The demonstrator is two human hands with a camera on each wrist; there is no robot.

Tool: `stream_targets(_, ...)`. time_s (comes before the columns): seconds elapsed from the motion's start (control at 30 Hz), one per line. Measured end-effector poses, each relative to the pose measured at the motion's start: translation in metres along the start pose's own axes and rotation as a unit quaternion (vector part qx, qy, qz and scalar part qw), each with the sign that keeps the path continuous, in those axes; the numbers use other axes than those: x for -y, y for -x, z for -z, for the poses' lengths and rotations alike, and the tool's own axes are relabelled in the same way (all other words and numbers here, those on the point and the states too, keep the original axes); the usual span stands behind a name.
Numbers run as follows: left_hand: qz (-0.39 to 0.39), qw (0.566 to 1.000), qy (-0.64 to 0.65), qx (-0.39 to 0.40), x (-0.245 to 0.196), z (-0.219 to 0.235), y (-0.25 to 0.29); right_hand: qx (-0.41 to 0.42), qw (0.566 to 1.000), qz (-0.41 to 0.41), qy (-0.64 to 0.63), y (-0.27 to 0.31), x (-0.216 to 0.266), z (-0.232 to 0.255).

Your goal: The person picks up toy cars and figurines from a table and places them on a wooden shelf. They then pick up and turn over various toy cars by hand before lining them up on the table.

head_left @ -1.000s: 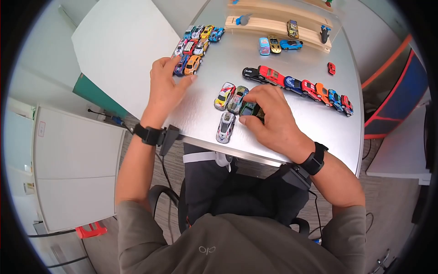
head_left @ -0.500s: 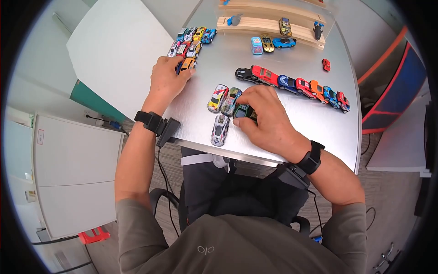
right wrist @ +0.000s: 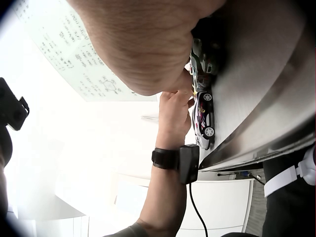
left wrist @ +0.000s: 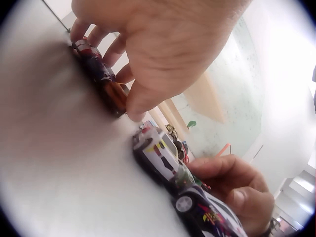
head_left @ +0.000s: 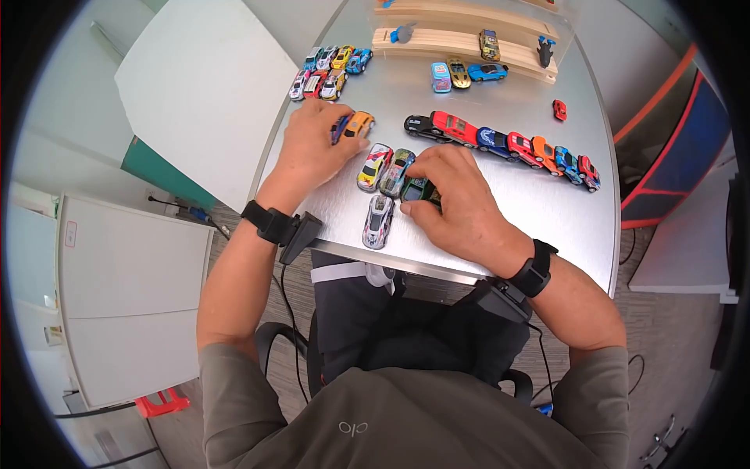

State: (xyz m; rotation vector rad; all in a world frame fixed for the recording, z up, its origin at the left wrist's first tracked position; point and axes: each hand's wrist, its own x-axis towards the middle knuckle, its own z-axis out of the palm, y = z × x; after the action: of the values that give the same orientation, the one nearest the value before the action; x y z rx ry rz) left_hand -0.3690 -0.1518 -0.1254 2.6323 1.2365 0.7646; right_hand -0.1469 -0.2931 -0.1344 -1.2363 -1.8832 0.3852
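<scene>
My left hand (head_left: pixel 311 147) grips an orange toy car (head_left: pixel 361 125) and a dark blue toy car (head_left: pixel 338 129) side by side, thumb at the orange one. In the left wrist view its fingers curl along the pair, close over the table. My right hand (head_left: pixel 462 205) holds a dark green toy car (head_left: pixel 419 190) between thumb and fingers, partly hidden beneath them. Left of that car stand a green patterned car (head_left: pixel 397 173) and a white, red and yellow car (head_left: pixel 375 166). A silver car (head_left: pixel 378 222) stands in front of them, also seen in the right wrist view (right wrist: pixel 203 118).
Several toy cars (head_left: pixel 316 83) stand in rows at the far left edge. A slanting line of cars (head_left: pixel 492 144) runs behind my right hand. Farther back are a wooden track (head_left: pixel 453 41), a blue car (head_left: pixel 487 73) and a gold car (head_left: pixel 458 73). One small red car (head_left: pixel 559 110) stands right.
My left hand has carried the orange and dark blue cars rightward, away from the rows at the left edge. The right hand stays at the dark green car.
</scene>
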Motion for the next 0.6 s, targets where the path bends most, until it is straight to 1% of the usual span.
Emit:
stream_targets(0.03, 0.000, 1.000, 0.000, 0.000, -0.004, -0.002, -0.001, 0.000, 1.000, 0.001, 0.000, 0.000, 0.000, 0.000)
stream_targets(0.1, -0.028, 1.000, 0.012, 0.001, -0.012, -0.007, -0.002, 0.007, 1.000, -0.009, -0.001, 0.000, 0.000, 0.000)
stream_targets(0.17, -0.020, 0.999, 0.026, 0.009, -0.020, -0.008, -0.002, 0.004, 1.000, -0.007, -0.002, 0.000, -0.001, -0.001)
stream_targets(0.27, -0.028, 0.999, 0.038, 0.007, -0.027, -0.008, -0.003, 0.005, 1.000, -0.006, -0.001, 0.000, -0.001, 0.000)
stream_targets(0.37, -0.023, 0.998, 0.057, 0.027, -0.029, -0.009, -0.003, 0.012, 1.000, -0.008, 0.003, -0.001, 0.000, 0.002)
stream_targets(0.43, -0.053, 0.996, 0.063, 0.024, -0.025, -0.010, -0.002, 0.015, 1.000, -0.010, 0.005, -0.001, 0.000, 0.002)
stream_targets(0.47, -0.053, 0.996, 0.064, 0.024, -0.025, -0.010, -0.002, 0.014, 1.000, -0.010, 0.008, -0.001, 0.000, 0.002)
stream_targets(0.53, -0.016, 0.987, 0.153, 0.040, -0.024, -0.008, -0.003, 0.013, 1.000, -0.011, 0.013, -0.001, 0.000, 0.002)
stream_targets(0.57, -0.017, 0.987, 0.155, 0.040, -0.020, -0.009, -0.003, 0.006, 1.000, -0.002, 0.014, -0.001, 0.000, 0.002)
stream_targets(0.6, -0.012, 0.988, 0.155, 0.019, -0.013, -0.009, -0.004, 0.000, 1.000, 0.006, 0.016, -0.002, 0.000, 0.002)
